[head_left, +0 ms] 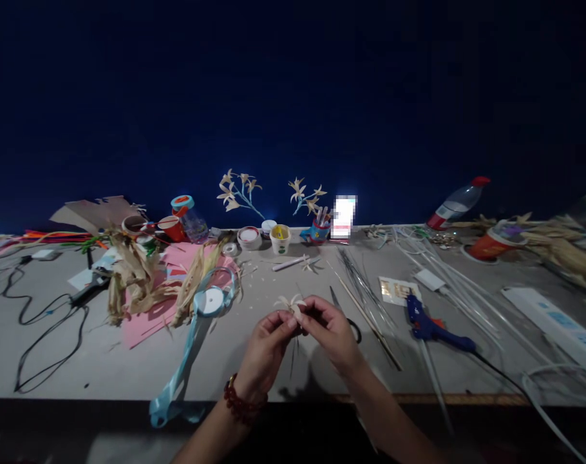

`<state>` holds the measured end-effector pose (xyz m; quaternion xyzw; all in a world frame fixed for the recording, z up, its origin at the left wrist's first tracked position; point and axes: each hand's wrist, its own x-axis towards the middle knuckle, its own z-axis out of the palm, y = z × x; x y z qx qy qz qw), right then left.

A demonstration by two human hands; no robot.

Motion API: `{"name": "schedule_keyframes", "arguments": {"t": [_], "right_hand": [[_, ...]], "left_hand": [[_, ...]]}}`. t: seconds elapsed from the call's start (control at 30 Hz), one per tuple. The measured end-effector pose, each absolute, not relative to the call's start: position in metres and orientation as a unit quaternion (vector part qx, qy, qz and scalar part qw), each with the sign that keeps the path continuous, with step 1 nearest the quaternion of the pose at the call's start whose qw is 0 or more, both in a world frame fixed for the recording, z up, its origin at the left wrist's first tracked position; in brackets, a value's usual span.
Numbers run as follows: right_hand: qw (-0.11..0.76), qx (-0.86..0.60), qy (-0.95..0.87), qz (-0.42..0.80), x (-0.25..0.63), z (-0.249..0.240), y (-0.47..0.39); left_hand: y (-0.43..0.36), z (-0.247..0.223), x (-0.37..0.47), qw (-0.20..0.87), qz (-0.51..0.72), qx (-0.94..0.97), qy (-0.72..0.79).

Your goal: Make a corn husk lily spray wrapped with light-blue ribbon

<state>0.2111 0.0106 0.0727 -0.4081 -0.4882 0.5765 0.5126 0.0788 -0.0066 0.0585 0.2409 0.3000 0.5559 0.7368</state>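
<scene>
A small pale flower [291, 303], apparently of dried husk, is pinched between the fingertips of both hands above the front of the table. My left hand [270, 338], with a dark red bead bracelet at the wrist, grips it low on its left side. From the right, my right hand [332, 332] closes thumb and finger on the same flower. Thin dark stems hang below the fingers. Black-handled scissors [355, 330] lie partly hidden behind my right hand. Another loose pale flower [312, 266] rests on the table beyond.
Blue ribbon on a white spool [210, 301] trails over the front edge at left, beside dried husks [136, 277] on pink sheets [143, 325]. Right lie metal wires [365, 287], a blue glue gun [435, 328] with its cord, and a power strip [556, 322]. Flower branches [245, 200] stand behind.
</scene>
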Motion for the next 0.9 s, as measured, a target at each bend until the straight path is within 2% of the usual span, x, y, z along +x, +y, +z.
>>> {"name": "schedule_keyframes", "arguments": {"t": [0.33, 0.6, 0.73, 0.9], "right_hand": [[0.521, -0.42, -0.501, 0.549, 0.214, 0.072, 0.01], [0.518, -0.453, -0.52, 0.507, 0.227, 0.064, 0.004], [0.548, -0.48, -0.481, 0.488, 0.254, 0.057, 0.003], [0.634, -0.464, -0.385, 0.485, 0.28, 0.052, 0.002]], "left_hand": [[-0.007, 0.058, 0.08, 0.729, 0.56, 0.254, 0.3], [-0.002, 0.055, 0.073, 0.68, 0.61, 0.221, 0.341], [0.011, 0.05, 0.043, 0.615, 0.66, 0.215, 0.374], [0.02, 0.055, 0.0, 0.535, 0.71, 0.214, 0.405]]}}
